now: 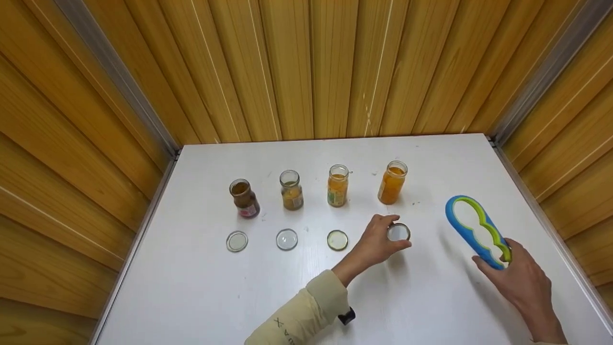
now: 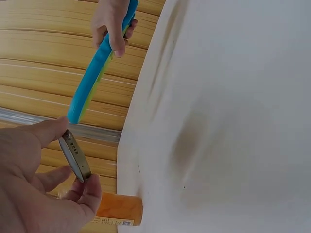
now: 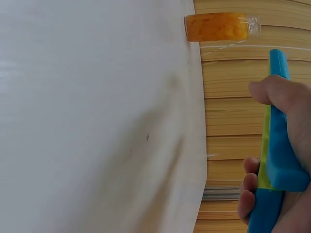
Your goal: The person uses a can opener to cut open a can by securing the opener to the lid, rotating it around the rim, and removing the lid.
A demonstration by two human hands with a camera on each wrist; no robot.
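In the head view my left hand (image 1: 376, 242) pinches a round metal jar lid (image 1: 398, 232) by its rim, underside up, above the table. The left wrist view shows the lid (image 2: 75, 155) edge-on between thumb and fingers. My right hand (image 1: 524, 280) grips one end of a blue and green jar opener (image 1: 471, 230) with scalloped inner loops, raised over the table's right side. Beyond the left hand stands a lidless jar of orange contents (image 1: 391, 184). To its left are three more lidless jars: a yellow-orange one (image 1: 337, 189), a paler yellow one (image 1: 292, 195) and a brown one (image 1: 246, 203).
Three lids lie on the white table (image 1: 191, 287), one in front of each of the left jars: a left lid (image 1: 237, 241), a middle lid (image 1: 287, 239) and a right lid (image 1: 337, 240). Wood-look panels (image 1: 330, 72) wall the back and both sides.
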